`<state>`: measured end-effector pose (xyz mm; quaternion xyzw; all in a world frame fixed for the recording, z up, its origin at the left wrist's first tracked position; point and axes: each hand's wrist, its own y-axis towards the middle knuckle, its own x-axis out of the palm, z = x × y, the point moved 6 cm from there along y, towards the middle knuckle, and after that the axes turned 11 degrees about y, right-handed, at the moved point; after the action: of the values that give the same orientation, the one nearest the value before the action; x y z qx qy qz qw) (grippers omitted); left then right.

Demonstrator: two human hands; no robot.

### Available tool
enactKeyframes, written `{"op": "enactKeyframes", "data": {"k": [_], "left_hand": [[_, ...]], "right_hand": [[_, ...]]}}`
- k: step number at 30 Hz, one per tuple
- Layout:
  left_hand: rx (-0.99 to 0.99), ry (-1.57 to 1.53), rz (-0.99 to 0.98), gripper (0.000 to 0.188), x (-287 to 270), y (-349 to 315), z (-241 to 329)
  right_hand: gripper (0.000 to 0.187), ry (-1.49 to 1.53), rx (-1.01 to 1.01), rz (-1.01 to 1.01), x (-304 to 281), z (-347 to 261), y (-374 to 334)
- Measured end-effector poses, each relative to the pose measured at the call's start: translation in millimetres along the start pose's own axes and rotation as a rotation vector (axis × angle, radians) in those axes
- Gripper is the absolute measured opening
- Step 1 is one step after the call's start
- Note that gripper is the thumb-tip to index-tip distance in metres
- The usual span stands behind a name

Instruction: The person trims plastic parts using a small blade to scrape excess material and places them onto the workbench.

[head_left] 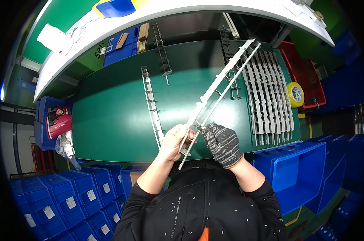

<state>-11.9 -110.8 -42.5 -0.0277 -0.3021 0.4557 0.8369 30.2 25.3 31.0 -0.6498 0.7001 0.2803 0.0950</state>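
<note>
A long, pale grey ladder-like strip [214,94], with two rails and short cross pieces, slants up and away to the right above the green table. My bare left hand [174,140] is closed around its near end. On my right hand [222,144] is a dark striped knit glove; its fingers are curled closed, with the tips against the strip's right rail just beyond my left hand. What those fingertips pinch is hidden. A similar strip [152,104] lies on the table left of my hands.
Several pale strips [268,96] lie side by side on the green table [105,124], right. Dark strips [162,52] lie toward the back, beneath a white shelf [214,9]. A yellow tape roll [296,94] and red tray [306,76] sit right. Blue bins [296,172] flank me.
</note>
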Motion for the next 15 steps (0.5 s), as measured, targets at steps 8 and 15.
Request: {"op": "enactKeyframes", "data": {"k": [8, 15], "left_hand": [[0.075, 0.13, 0.062, 0.022, 3, -1, 4], [0.425, 0.793, 0.237, 0.013, 4, -4, 27]], "right_hand": [[0.014, -0.091, 0.063, 0.024, 1, 4, -3], [0.014, 0.256, 0.025, -0.239, 8, 2, -5]]}}
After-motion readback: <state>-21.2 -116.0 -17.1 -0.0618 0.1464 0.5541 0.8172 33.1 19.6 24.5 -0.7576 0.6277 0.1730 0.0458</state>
